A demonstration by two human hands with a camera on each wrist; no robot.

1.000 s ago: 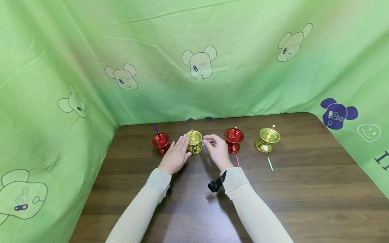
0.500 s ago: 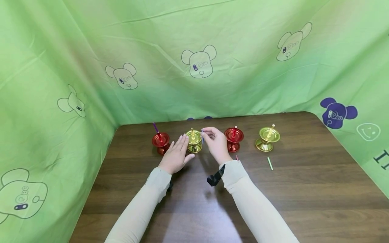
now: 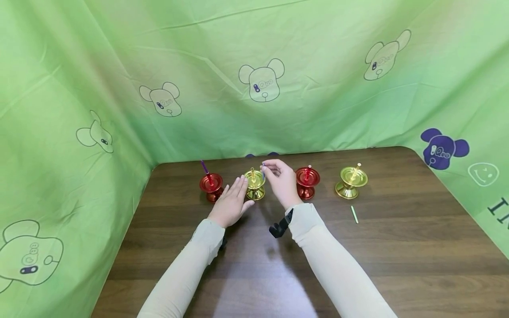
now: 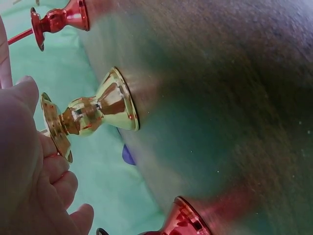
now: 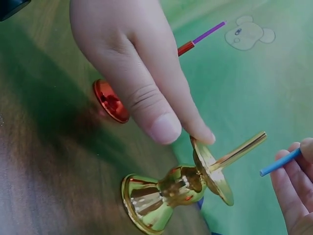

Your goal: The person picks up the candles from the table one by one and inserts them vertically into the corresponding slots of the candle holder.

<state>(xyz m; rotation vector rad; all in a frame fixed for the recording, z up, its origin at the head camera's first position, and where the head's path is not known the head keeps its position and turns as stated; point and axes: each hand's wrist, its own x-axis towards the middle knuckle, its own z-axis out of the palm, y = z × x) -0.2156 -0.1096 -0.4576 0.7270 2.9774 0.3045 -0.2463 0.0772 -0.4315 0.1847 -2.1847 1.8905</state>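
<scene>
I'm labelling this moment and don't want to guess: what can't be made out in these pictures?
Right wrist view: one end of the blue stick, covered by the right hand.
Right wrist view: the middle of the leftmost red holder, behind the left hand.
Left wrist view: that holder's upper part, mostly cut off by the bottom edge.
Head view: lettering, cut off by the right edge.

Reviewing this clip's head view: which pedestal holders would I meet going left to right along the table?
Shiny red dish-topped pedestal holder bearing a thin purple stick, shiny gold dish-topped pedestal holder, second shiny red pedestal holder, second shiny gold pedestal holder.
</scene>
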